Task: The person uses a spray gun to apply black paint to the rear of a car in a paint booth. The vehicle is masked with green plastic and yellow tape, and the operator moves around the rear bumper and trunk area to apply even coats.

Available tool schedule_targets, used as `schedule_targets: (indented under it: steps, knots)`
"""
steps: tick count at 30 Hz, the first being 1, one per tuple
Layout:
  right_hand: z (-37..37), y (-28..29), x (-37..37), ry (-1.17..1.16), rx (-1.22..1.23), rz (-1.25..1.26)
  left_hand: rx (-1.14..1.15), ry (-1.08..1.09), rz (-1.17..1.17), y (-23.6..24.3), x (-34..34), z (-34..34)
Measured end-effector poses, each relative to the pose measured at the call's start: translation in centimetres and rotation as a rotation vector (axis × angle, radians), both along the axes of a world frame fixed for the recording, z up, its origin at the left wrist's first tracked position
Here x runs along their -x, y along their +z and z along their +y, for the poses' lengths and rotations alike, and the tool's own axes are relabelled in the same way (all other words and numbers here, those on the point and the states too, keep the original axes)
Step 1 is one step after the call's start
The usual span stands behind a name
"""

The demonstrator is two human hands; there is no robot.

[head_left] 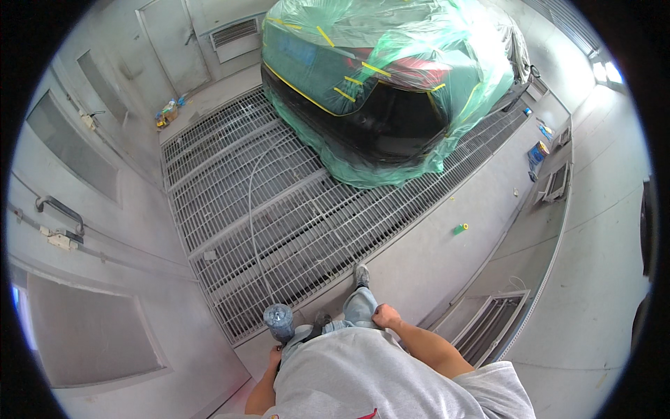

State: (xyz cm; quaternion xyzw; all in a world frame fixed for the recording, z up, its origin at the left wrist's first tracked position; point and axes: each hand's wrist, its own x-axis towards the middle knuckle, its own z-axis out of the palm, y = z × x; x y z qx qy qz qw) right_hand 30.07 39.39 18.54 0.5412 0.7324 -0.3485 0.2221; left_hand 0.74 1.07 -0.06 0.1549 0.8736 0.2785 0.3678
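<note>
At my left side, my left hand [276, 355] is wrapped round a spray gun, whose body is mostly hidden below its round see-through cup [278, 318]. The cup looks greyish inside. My right hand [386, 316] is curled closed against the leg of my light blue trousers [360, 307]. Whether anything sits in its fingers is hidden. Farther ahead stands a car wrapped in green masking film [481, 70], with strips of yellow tape [377, 69] on it. Its dark bumper [391, 122] is left uncovered.
A thin hose [251, 209] curves over the metal floor grating [230, 174] toward my left side. On the right floor strip lie a green roll [460, 228] and a blue can [537, 152]. Vents line the right wall [607, 230]; coloured items [167, 113] lie by the left door [174, 45].
</note>
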Motion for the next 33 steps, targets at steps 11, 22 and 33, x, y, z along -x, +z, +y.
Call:
schedule_targets:
  steps: [11, 22, 33]
  knots:
    - [0.5, -1.3, 0.1, 0.017, 0.033, -0.003, 0.132, -0.001, -0.025, 0.3, 0.0, 0.1]
    - [1.1, -0.4, 1.0, 0.043, 0.019, -0.055, 0.043, -0.034, -0.017, 0.7, 0.5, 0.5]
    - [0.3, -1.0, 0.4, -0.013, 0.065, -0.027, 0.038, -0.054, -0.010, 0.2, 1.1, 0.4]
